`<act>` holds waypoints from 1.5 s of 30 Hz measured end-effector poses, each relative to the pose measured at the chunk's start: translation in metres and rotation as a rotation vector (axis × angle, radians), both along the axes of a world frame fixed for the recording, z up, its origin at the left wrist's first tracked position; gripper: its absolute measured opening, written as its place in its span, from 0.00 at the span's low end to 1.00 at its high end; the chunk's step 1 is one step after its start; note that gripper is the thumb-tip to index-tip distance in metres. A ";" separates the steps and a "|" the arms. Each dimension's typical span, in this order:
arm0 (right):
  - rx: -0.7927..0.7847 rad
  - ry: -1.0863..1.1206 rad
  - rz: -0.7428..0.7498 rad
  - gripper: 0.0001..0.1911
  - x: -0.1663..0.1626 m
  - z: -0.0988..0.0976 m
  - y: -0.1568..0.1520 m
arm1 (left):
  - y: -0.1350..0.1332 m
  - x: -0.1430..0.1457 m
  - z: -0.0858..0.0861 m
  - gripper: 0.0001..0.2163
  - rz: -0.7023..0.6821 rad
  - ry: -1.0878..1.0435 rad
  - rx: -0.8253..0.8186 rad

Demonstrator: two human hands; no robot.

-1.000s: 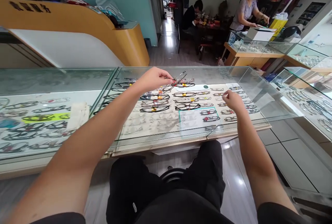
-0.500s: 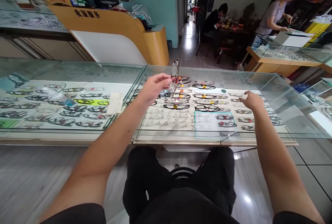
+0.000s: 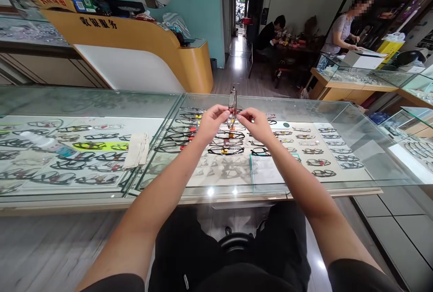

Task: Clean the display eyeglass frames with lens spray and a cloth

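Observation:
A pair of eyeglasses [image 3: 232, 100] is held up on edge above the glass display case [image 3: 216, 187], its lenses seen nearly side-on. My left hand [image 3: 213, 123] pinches it from the left between thumb and fingers. From the right, my right hand [image 3: 257, 125] has thumb and fingertips closed at the frame, roughly level with the left hand. Which exact part each hand grips is too small to tell. Below my hands, rows of spectacle frames [image 3: 226, 150] lie inside the case, some with red or yellow tags; my forearms cover part of them.
On the left case lie a spray bottle [image 3: 49, 144] and a beige cloth [image 3: 135, 151]. A teal-edged sheet [image 3: 267, 170] is at the case's front. Beyond stand a wooden counter [image 3: 194, 64], a seated person [image 3: 267, 35] and another person [image 3: 338, 30] standing behind a further case.
My right hand has moved left from over the case's right side to the eyeglasses. My left hand still holds them. The view has shifted slightly.

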State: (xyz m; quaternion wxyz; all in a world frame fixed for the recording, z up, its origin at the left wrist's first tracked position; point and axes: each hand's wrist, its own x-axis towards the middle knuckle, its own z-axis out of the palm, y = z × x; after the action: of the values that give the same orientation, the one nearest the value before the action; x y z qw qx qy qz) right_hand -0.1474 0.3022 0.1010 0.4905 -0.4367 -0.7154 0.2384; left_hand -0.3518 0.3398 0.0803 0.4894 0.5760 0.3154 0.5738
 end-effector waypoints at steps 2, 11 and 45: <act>0.029 0.052 0.041 0.15 -0.009 -0.010 0.005 | -0.003 -0.003 -0.004 0.26 0.000 0.002 -0.002; 0.021 0.115 0.061 0.20 -0.007 -0.024 -0.011 | -0.022 0.002 -0.006 0.26 -0.113 0.002 -0.036; 0.389 -0.381 -0.266 0.22 -0.001 -0.020 -0.020 | -0.039 0.008 0.005 0.26 -0.043 0.165 0.080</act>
State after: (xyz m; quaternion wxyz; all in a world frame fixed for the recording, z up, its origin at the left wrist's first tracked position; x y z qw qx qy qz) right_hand -0.1489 0.2821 0.0810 0.4489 -0.4614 -0.7632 -0.0557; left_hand -0.3442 0.3011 0.0850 0.4506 0.6471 0.3189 0.5259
